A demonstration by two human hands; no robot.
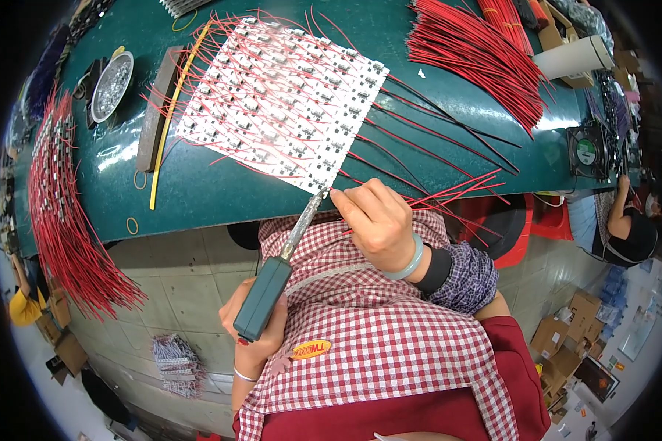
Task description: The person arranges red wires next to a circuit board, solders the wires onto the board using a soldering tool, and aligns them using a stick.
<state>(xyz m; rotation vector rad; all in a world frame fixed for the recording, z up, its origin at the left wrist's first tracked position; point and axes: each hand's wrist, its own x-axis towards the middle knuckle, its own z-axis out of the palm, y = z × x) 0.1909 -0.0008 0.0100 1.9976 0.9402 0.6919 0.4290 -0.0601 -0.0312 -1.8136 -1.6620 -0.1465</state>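
My left hand point(256, 317) is wrapped round the dark green handle of a soldering iron point(263, 292). Its metal shaft points up and away, with the tip at the near corner of a white circuit board panel point(290, 95). Small black parts and thin red wires cover that panel. Close beside the tip, my right hand point(379, 224) pinches a red wire point(340, 192) against the panel's corner; the fingers partly hide it. More red and black wires point(449, 125) stretch from the panel's right edge across the table, and some loose red ends pass behind my right hand.
The green table point(221, 195) bears a thick bundle of red wires point(478, 62) at the far right and a wired bundle point(62, 191) hanging over the left edge. Left of the panel are a dark bar point(158, 110), a yellow strip point(175, 117) and a bowl point(113, 87). A fan point(587, 152) stands right.
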